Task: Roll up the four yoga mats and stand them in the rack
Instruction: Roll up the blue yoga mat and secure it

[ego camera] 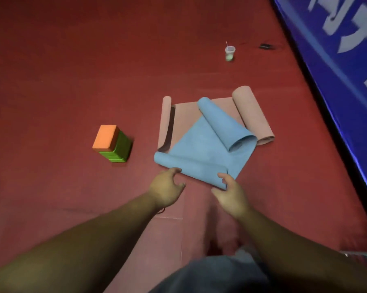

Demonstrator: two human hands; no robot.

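The blue mat (203,151) lies on the red floor (72,70), set crosswise over a pink mat (186,115) beneath it. Both of its ends are curled: one loose roll rises up and away toward the far side, and a tighter roll runs along the near edge, right in front of the person. The pink mat is also rolled in at both ends, a thin roll on its left and a fat one on its right, with a flat stretch between them.

The right hand (231,195) has its fingers and thumb curled on the right end of the blue mat's near roll, pinching the edge. The left hand (167,187) sits at the near roll's left half, fingers loosely curled and fingertips touching the mat; whether it actually grips, I cannot tell.

To the left stands a stack of blocks (113,143), orange on top of green. Farther off is a plastic cup (229,52) with a stick in it, and a blue banner (337,49) runs along the right.
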